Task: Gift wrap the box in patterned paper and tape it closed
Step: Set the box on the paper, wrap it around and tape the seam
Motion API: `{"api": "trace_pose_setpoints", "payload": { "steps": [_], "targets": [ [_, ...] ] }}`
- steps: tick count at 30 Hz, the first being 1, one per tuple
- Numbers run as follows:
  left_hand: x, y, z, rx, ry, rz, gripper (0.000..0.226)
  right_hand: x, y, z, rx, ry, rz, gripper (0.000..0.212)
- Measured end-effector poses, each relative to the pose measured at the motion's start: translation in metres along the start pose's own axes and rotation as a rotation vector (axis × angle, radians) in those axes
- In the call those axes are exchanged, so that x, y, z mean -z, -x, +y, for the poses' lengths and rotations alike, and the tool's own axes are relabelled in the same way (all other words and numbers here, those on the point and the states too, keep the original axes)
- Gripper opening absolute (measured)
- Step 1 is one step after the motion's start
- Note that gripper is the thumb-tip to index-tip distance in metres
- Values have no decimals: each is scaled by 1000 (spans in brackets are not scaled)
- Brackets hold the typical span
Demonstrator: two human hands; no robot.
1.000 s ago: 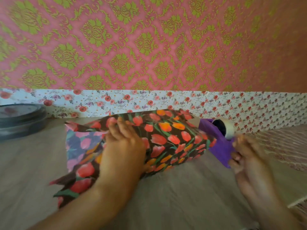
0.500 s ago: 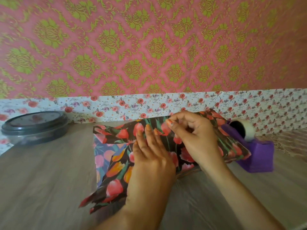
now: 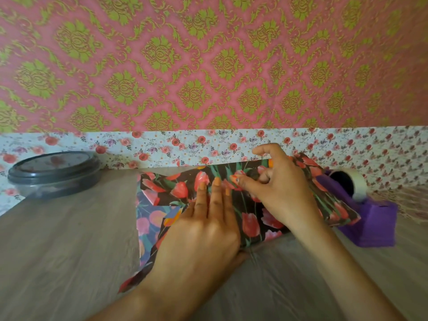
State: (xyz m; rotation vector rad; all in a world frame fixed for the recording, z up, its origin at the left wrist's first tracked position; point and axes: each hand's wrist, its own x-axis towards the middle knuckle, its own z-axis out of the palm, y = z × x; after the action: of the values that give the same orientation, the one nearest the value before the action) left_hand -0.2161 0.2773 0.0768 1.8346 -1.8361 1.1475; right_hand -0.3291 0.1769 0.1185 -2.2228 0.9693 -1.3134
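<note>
The box is hidden under dark wrapping paper (image 3: 176, 188) printed with red tulips, lying on the table's far half. My left hand (image 3: 203, 225) lies flat on top of it, fingers straight, pressing the paper's seam down. My right hand (image 3: 278, 184) rests on the paper just right of those fingers. Its fingers are curled, its thumb tip pushes a small piece of clear tape (image 3: 234, 181) against the paper, and its index finger is lifted over the far edge. Loose paper sticks out past the box at the left end (image 3: 148, 218) and the right end (image 3: 335, 209).
A purple tape dispenser (image 3: 370, 223) with a roll of tape (image 3: 356, 184) stands right behind the paper's right end. A dark round lidded container (image 3: 55, 174) sits at the far left. The wood-look table (image 3: 69, 251) meets a flowered wall strip (image 3: 162, 147) at the back.
My right hand left the tape dispenser and came left onto the top of the wrapped box. My left hand stayed pressed on the paper. The view shifted right.
</note>
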Motion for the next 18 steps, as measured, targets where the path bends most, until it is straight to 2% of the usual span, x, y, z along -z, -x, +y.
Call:
{"api": "trace_pose_setpoints", "payload": {
  "steps": [4,6,9,11,13,15,18],
  "targets": [
    [-3,-2,0,-2,23,12,69,18,-4,-5,-82,219,-54,54],
    [-4,-4,-3,8,55,6,76,37,-1,2,-111,304,-66,59],
    [-4,-8,-6,36,73,-27,88,72,6,20,-199,348,-40,52],
    [-4,-10,-5,44,43,-44,88,86,8,32,-191,352,0,44],
    [-4,-8,-1,35,23,-40,81,83,11,30,-66,302,50,38],
    [-6,-3,3,30,-12,-5,65,58,15,17,150,300,37,39],
    [-8,1,10,18,-33,45,62,19,28,7,364,376,9,39]
  ]
}}
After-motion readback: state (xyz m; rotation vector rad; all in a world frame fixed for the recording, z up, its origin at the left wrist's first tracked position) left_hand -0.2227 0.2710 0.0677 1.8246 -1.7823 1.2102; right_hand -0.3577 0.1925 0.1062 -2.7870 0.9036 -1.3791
